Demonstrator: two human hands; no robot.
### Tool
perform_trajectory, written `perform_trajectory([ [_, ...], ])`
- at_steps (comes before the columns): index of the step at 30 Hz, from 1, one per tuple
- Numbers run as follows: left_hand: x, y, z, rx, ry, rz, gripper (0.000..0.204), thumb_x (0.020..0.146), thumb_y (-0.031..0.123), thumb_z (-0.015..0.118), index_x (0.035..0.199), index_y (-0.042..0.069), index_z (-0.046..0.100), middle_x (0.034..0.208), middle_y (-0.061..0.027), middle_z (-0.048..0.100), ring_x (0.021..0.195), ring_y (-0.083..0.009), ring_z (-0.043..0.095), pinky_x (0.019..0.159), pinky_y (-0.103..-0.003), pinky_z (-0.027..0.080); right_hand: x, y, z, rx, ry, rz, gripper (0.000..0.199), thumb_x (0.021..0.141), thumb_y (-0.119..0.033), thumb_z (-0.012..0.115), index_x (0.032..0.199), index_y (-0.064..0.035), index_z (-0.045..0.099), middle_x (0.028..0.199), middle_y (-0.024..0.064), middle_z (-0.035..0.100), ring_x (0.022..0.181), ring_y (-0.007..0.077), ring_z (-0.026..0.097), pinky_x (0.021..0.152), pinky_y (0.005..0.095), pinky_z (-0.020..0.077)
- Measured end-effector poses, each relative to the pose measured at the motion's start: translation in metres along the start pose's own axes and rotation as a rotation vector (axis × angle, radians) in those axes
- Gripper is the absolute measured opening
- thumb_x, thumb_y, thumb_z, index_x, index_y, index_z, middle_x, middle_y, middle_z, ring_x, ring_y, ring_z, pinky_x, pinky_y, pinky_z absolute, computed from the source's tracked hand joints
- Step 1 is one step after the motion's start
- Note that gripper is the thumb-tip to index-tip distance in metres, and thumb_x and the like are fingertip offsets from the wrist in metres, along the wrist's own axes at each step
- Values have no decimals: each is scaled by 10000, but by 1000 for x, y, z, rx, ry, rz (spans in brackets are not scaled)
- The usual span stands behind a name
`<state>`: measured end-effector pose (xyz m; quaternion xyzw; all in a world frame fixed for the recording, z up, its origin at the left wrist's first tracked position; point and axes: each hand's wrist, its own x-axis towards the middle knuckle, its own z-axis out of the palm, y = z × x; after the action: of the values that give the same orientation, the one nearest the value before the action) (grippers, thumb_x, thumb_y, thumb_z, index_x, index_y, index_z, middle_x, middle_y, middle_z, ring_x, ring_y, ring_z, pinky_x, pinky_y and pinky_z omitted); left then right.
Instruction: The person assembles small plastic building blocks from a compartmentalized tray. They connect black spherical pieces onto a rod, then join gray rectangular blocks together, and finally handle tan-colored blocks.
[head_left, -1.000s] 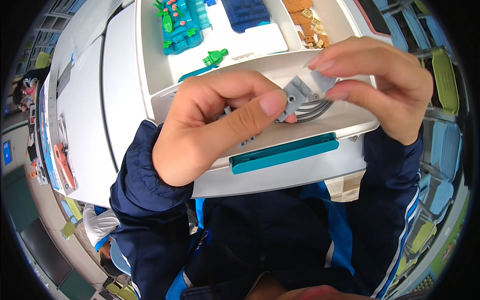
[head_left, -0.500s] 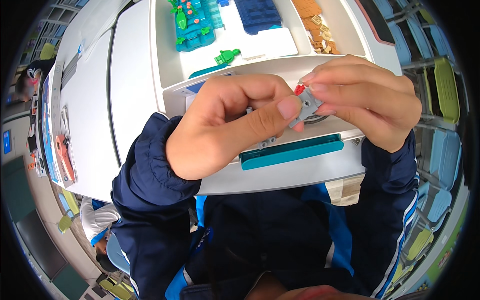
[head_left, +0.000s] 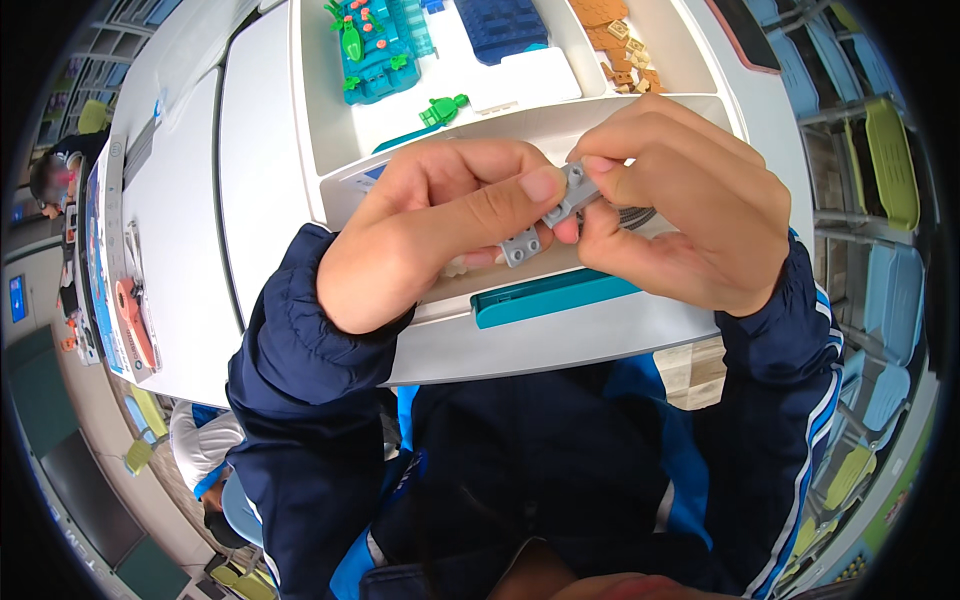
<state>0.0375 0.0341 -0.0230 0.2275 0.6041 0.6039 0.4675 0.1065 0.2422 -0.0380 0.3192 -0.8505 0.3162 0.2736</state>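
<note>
Left hand (head_left: 430, 230) and right hand (head_left: 700, 210) both have fingers pinched on the gray brick (head_left: 574, 192), probably super light, pretty stiff, easiest held edgewise.

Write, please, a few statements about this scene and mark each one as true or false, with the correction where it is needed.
1. The left hand and the right hand both have fingers on a grey studded piece. True.
2. The right hand grips a green figure. False: the green figure lies in the white box, apart from both hands.
3. The dark blue block and the brown pieces share one compartment. False: a divider stands between them.
4. The person's sleeves are dark blue. True.
5. The strip along the box's near side is red. False: the strip is teal.
</note>
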Motion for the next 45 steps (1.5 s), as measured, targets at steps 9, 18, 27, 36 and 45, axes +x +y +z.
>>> perform_trajectory([
  [9, 1, 3, 8, -133, 53, -13, 338, 951, 321, 550, 937, 5, 670, 750, -1, 584, 608, -30, 404, 547, -193, 287, 13, 4, -30, 60, -143, 50, 303, 627, 73, 704, 924, 29, 668, 1051, 235, 630, 924, 323, 642, 751, 333, 513],
  [18, 4, -2, -6, -402, -112, -33, 247, 915, 217, 582, 864, -23, 616, 643, 11, 488, 521, -42, 359, 505, -214, 267, 30, 4, -45, -7, -266, 168, 276, 735, -24, 682, 1009, -8, 710, 1114, 212, 637, 1039, 320, 615, 876, 356, 476],
  [27, 7, -2, -9, -603, -140, -19, 330, 843, 216, 463, 979, -84, 493, 630, -68, 488, 454, -62, 339, 418, -206, 272, -18, 30, -35, -341, -619, 479, 130, 696, -78, 740, 789, -6, 685, 768, 183, 650, 754, 335, 645, 680, 374, 513],
  [36, 7, 0, -6, -693, -136, -7, 352, 821, 233, 436, 1008, -66, 436, 671, -129, 525, 402, -73, 325, 374, -196, 281, -24, 39, -26, -373, -599, 485, 47, 723, 4, 581, 687, 23, 606, 722, 199, 613, 750, 354, 622, 661, 383, 497],
  [45, 7, -8, -14, -487, -206, 115, 283, 843, 186, 453, 1012, -41, 449, 820, -217, 616, 394, -88, 371, 410, -194, 304, -15, 31, -29, -260, -516, 497, 67, 718, 67, 602, 760, 35, 642, 774, 229, 623, 754, 354, 632, 672, 375, 500],
])
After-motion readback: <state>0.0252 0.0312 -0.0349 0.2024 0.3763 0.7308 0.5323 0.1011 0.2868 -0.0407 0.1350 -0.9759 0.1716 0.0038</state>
